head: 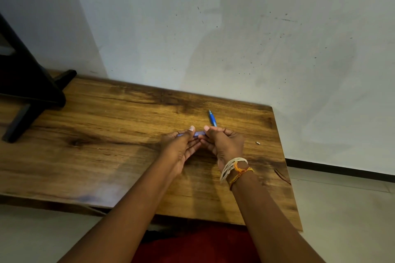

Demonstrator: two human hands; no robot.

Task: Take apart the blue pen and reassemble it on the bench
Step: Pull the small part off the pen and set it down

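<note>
At frame centre, a blue pen barrel [199, 133] is pinched between left hand [181, 147] and right hand [224, 143]; the tip section [212, 118] lies just above on the tabletop [106, 134].

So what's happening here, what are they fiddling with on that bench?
A person is taking a blue pen apart over a wooden bench. The left hand and the right hand together grip a pale blue pen barrel between them. The pen's darker blue tip section lies on the bench just beyond the hands, and a tiny light-coloured part sits off to the right, so the pen is in pieces.
</note>
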